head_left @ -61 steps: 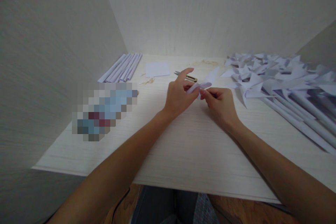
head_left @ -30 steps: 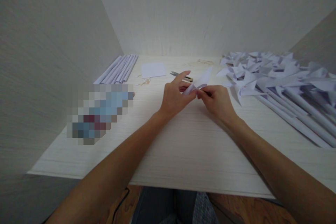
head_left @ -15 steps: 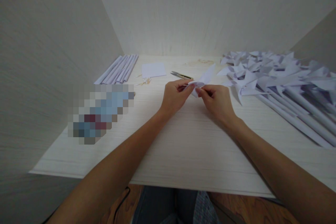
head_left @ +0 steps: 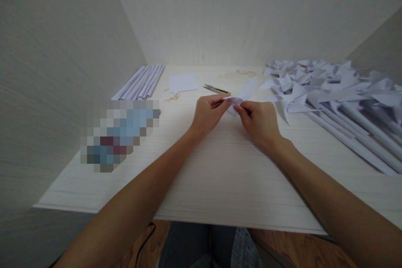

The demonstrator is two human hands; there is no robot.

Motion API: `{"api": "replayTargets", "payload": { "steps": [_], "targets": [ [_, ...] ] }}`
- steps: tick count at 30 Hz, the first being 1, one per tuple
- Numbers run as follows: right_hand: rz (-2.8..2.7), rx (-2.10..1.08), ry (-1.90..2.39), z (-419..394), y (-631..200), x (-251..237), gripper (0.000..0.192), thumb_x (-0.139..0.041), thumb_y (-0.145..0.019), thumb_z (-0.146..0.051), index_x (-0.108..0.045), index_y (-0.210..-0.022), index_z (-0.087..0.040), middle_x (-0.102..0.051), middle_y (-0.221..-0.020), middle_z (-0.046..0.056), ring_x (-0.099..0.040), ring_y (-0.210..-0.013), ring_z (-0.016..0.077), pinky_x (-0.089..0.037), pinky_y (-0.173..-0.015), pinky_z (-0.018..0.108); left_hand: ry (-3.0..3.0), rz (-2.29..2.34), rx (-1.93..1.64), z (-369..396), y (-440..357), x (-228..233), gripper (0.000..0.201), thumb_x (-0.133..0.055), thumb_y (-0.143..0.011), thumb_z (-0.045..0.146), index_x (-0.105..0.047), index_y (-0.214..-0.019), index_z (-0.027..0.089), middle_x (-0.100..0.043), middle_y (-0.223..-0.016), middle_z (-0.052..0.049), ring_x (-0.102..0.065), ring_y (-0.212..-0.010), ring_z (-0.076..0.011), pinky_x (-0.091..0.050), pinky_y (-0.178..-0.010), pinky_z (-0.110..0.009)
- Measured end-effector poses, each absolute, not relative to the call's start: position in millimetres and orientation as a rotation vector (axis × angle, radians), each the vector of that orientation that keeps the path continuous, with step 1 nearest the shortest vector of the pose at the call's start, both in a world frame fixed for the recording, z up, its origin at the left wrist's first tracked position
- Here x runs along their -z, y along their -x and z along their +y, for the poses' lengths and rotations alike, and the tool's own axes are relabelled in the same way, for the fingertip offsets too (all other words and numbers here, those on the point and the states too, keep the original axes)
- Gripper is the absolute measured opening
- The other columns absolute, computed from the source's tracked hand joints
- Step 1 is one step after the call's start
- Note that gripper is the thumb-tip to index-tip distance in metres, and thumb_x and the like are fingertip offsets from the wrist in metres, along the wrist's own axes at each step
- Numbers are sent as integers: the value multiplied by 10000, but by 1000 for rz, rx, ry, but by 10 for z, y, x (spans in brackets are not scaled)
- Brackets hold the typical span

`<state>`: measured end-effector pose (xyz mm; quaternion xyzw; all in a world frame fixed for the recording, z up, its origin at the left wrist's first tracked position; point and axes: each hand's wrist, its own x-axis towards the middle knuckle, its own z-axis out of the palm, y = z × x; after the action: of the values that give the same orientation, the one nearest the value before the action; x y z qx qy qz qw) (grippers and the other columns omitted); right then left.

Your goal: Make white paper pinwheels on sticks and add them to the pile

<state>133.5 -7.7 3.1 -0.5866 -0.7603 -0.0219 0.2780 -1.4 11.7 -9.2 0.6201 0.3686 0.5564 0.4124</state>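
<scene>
Folded white paper piece with curled, pointed vanes [head_left: 248, 90] held just above the pale, wood-grained surface [head_left: 232, 184], nearer the far edge than the near one, a little right of centre. Left hand [head_left: 205, 114] grasps it from the left, thumb and fingers pinching the paper. Right hand [head_left: 261, 120] has thumb and forefinger closed together at the paper's lower middle (whether something thin sits between them, cannot tell).

Just beyond the left fingertips: small snips with grey blades and a yellowish handle [head_left: 217, 89], blades toward the left edge. Farther left, flat white rectangular paper [head_left: 184, 83], a few thin yellowish slivers [head_left: 172, 98] by its near edge. Toward the far left corner, a row of rolled white paper tubes [head_left: 140, 83].

Right side: a heap of white paper pinwheel shapes [head_left: 314, 83] reaches toward the far right corner; long white paper rolls [head_left: 354, 136] slant from it toward the right edge. Near the left edge, a pixelated patch [head_left: 128, 130], contents unreadable.
</scene>
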Motion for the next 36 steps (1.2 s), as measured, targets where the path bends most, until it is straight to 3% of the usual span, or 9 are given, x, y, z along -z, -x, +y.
{"api": "replayTargets", "payload": {
  "steps": [17,36],
  "targets": [
    [-2046,211,1552,-119,-1322,-18,369,-411,-843,-319,-569,-546,-168,-561,-503,50,-428,-459,132,-172,-481,283,-1643,993,-1443,112,12,83,167,-551,-733,214,-708,-735,156,-677,-683,-3,-598,-661,-94,-471,-623,-203],
    [-2041,212,1474,-141,-1326,-21,332,-422,-830,-272,-546,-540,-166,-562,-523,48,-426,-472,128,-173,-487,282,-1671,1015,-1453,104,6,83,175,-547,-731,210,-654,-609,145,-617,-577,13,-567,-600,-93,-459,-599,-208]
  ]
}}
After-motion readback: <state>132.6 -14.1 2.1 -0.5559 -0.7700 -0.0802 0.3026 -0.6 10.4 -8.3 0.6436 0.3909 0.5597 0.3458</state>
